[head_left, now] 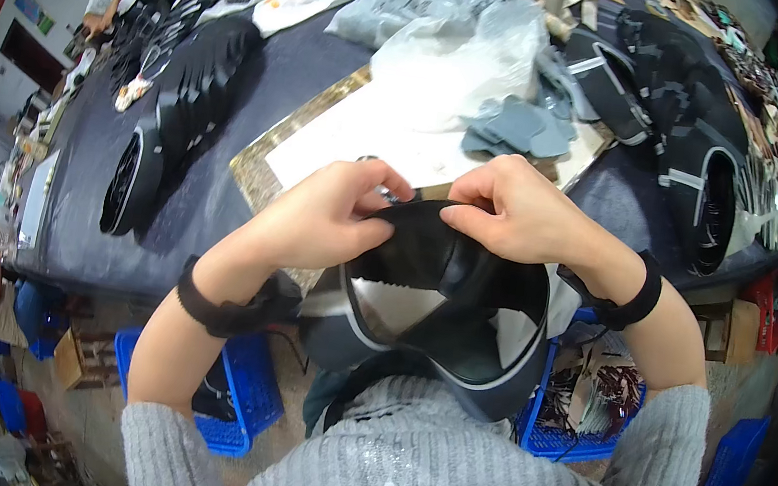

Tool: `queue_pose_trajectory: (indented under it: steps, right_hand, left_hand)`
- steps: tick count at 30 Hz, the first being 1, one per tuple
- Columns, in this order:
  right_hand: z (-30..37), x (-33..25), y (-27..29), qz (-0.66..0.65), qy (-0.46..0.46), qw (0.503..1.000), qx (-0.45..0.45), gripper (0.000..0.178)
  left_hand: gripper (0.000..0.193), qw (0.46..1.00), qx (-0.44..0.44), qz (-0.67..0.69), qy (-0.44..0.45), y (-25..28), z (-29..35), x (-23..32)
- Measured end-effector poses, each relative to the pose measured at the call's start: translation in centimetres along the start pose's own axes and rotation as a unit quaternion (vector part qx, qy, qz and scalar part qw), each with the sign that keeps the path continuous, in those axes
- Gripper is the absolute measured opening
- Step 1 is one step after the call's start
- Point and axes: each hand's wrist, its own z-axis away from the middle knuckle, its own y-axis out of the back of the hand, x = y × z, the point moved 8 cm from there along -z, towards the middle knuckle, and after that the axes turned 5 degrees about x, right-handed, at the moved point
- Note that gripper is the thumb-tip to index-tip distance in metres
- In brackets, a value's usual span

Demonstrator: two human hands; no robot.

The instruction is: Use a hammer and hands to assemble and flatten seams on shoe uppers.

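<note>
I seem to be working the edge: my left hand (341,215) and right hand (515,212) pinch the black upper (417,237); next likely calls for even tension.

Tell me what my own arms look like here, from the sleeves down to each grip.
Light grey, ribbed knit sleeves end near the elbows. A black band, apparently gathered fabric, circles each forearm. The left grip and right grip are gloveless.
</note>
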Motion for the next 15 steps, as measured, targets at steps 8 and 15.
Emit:
queue_pose_trajectory:
  steps: [8, 15]
  right_hand:
    - [9.7, 2.4, 12.1, 0.042, -0.054, 0.924, 0.376, 0.018]
    - [22.0, 9.2, 16.6, -0.169, -0.069, 0.713, 0.676, 0.018]
  left_hand:
    - [0.042, 0.923, 0.264, -0.238, -0.147, 3.3, -4.3, 5.1]
    - [0.059, 0.973, -0.165, 0.154, -0.041, -8.7, -13.4, 8.6]
